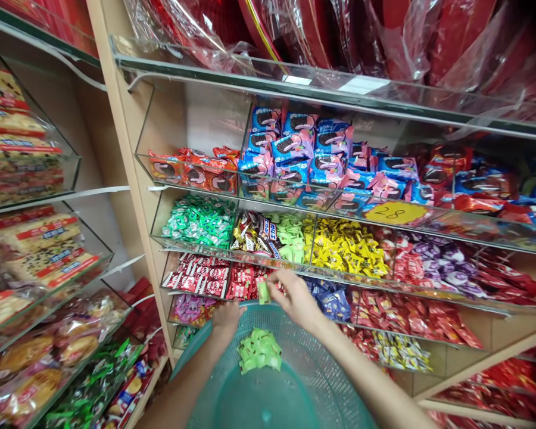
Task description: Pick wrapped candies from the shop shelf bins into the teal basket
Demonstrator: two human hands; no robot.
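A teal plastic basket point(330, 375) with perforated walls is in front of me. Its far rim is gripped by my left hand point(227, 319), fingers curled over the edge and partly hidden. Over that rim, my right hand point(297, 298) pinches a small light green candy packet point(263, 292) between thumb and fingers. A small heap of the same light green packets point(259, 350) lies inside the basket. More light green packets point(290, 238) fill part of a clear bin on the shelf just above my right hand, beside some brown-wrapped bars point(259, 232).
Glass-fronted bins on the shelves hold green sweets point(199, 221), yellow sweets point(348, 247), purple sweets point(442, 262) and blue cookie packs point(295, 146). A yellow price tag point(395, 212) reads 28. At left, a wooden upright point(125, 143) borders shelves of wrapped crackers point(40, 250).
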